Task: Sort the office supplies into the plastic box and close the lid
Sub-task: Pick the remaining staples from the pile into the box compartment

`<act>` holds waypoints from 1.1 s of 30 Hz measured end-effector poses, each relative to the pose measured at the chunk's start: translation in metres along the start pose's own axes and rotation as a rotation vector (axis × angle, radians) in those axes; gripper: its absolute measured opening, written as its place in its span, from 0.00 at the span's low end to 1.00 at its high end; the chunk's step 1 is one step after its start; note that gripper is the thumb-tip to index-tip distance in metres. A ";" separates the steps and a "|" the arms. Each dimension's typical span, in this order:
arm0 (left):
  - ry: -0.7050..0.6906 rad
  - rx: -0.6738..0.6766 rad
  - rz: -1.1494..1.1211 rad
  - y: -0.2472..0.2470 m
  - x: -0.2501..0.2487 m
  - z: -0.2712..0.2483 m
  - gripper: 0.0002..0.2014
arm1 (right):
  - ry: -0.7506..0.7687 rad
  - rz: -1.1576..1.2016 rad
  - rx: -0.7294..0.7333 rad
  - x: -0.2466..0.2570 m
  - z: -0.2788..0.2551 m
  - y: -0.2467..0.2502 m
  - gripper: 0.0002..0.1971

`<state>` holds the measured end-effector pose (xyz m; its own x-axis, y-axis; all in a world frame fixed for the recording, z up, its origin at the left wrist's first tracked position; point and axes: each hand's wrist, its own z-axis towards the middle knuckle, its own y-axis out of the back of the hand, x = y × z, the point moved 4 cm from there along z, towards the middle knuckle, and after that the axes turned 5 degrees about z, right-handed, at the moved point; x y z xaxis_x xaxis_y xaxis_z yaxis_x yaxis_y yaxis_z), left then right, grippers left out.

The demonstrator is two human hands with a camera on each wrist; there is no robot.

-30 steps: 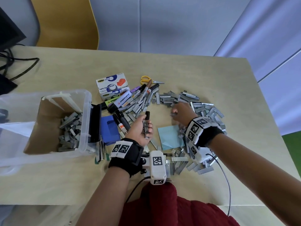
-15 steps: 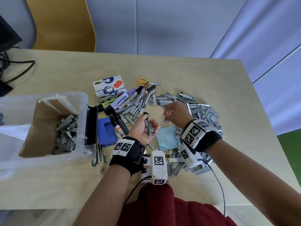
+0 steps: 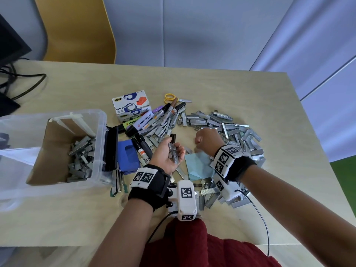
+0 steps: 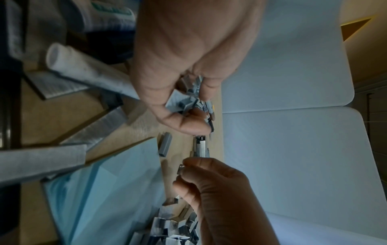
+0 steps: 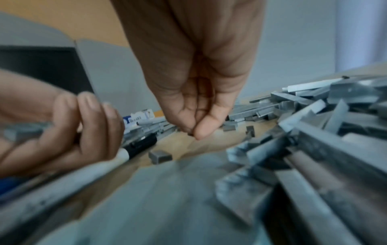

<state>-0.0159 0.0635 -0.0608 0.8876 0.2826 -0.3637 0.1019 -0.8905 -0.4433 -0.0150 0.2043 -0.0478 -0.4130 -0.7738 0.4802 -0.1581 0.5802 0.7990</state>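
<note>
my left hand (image 3: pixel 167 154) has opened, cupping grey metal staple strips (image 3: pixel 174 154); my right hand (image 3: pixel 207 138), back from the pile, pinches another strip to add before the clear plastic box (image 3: pixel 100 132).

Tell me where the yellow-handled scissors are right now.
In the head view the yellow-handled scissors lie on the table at the far edge of the clutter, just right of the tape dispenser boxes and beyond the markers, untouched by either hand.

The left hand (image 3: pixel 167 153) cups staple strips (image 3: pixel 174 152) beside the plastic box (image 3: pixel 100 132); the right hand (image 3: pixel 207 138) is curled.
</note>
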 end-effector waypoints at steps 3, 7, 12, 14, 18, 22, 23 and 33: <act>0.004 -0.005 -0.009 0.000 0.001 0.000 0.19 | 0.012 0.100 -0.032 0.006 -0.006 0.010 0.07; 0.016 -0.007 -0.003 0.000 0.002 0.002 0.20 | 0.129 0.255 -0.056 0.037 -0.025 0.026 0.06; 0.028 0.022 0.025 -0.004 -0.001 -0.001 0.19 | 0.253 0.331 0.070 0.068 -0.038 0.027 0.05; 0.042 0.035 -0.001 -0.003 -0.001 -0.001 0.20 | 0.238 0.348 -0.026 0.063 -0.029 0.028 0.04; 0.025 0.009 0.024 0.005 -0.003 0.003 0.20 | 0.094 0.169 -0.021 0.043 -0.007 0.014 0.05; 0.000 -0.012 -0.009 0.009 -0.004 0.002 0.21 | 0.023 -0.181 0.135 0.033 -0.004 -0.013 0.13; -0.005 -0.017 -0.029 0.010 -0.004 0.001 0.21 | 0.015 -0.202 0.110 0.032 -0.005 -0.015 0.12; -0.061 -0.040 -0.078 0.010 -0.008 -0.001 0.21 | 0.093 0.274 0.004 0.047 -0.023 0.019 0.06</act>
<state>-0.0215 0.0516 -0.0612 0.8472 0.3716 -0.3796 0.1882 -0.8782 -0.4396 -0.0170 0.1730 -0.0015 -0.3571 -0.6081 0.7090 -0.0556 0.7716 0.6337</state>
